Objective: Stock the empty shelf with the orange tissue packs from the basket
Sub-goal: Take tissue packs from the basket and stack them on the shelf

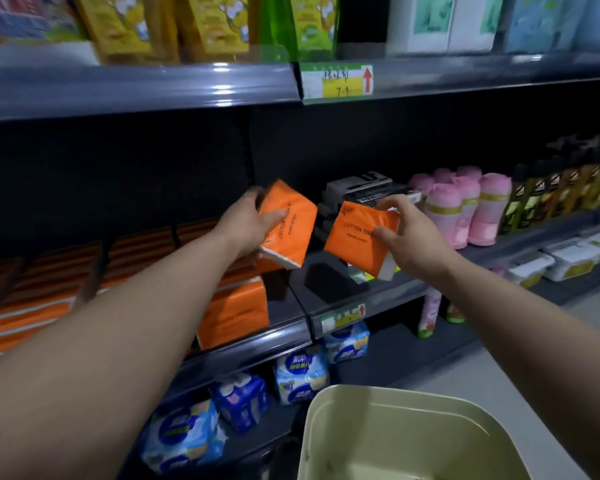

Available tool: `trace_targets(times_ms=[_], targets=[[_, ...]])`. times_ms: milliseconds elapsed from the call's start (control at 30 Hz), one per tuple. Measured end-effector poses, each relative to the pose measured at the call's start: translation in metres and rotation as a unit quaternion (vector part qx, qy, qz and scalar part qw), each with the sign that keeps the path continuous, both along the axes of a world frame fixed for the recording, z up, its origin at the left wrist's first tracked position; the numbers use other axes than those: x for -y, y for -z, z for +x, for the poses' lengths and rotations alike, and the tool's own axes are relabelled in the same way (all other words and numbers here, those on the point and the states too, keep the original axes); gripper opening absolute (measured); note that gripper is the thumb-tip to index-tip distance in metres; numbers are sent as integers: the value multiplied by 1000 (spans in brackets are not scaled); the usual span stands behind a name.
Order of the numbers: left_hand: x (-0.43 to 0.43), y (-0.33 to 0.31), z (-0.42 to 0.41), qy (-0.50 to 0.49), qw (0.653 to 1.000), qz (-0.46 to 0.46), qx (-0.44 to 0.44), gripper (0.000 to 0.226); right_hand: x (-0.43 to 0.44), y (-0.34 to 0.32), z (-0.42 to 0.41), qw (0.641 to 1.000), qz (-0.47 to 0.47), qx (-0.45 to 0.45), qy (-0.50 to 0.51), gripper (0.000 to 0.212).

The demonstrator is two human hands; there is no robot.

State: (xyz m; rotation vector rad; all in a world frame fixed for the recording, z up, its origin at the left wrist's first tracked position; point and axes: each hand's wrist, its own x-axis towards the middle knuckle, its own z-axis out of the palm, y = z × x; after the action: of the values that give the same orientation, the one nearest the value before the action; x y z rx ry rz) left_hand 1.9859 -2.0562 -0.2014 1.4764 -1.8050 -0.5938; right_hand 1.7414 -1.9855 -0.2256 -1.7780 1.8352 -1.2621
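"COTTON TISSUE" runs along the left orange pack; the right orange pack shows "COTTON TIS".

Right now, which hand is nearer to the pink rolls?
Right. The right hand holds an orange pack just left of the pink rolls; the left hand is farther left, holding another pack.

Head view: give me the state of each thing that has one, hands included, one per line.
Left hand: shut on a tilted orange pack, raised above the stocked row.
Right hand: shut on a second orange pack, held over the shelf.
Stocked orange packs: resting on the shelf, filling its left part.
Basket: visible part holds no packs.
Shelf gap: bare, not yet filled.
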Motion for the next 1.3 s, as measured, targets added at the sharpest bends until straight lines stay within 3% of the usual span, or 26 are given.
trace_targets(times_ms=[100, 233, 733, 1033, 1167, 1300], targets=[[22, 16, -5, 7, 997, -17, 80, 64, 14, 13, -9, 999, 29, 23, 17, 29], [43, 34, -9, -22, 987, 18, 161, 48, 27, 31, -14, 997, 60, 43, 31, 38], [77, 62, 0, -68, 958, -6, 279, 44, 47, 51, 8, 998, 59, 11, 18, 40], [73, 56, 12, -59, 973, 29, 220, 53, 61, 53, 18, 987, 75, 138, -40, 36], [64, 48, 30, -63, 986, -16, 157, 28, 69, 54, 33, 977, 98, 165, -95, 35], [48, 54, 45, -79, 983, -53, 158, 24, 78, 60, 52, 975, 115, 149, -122, 36]])
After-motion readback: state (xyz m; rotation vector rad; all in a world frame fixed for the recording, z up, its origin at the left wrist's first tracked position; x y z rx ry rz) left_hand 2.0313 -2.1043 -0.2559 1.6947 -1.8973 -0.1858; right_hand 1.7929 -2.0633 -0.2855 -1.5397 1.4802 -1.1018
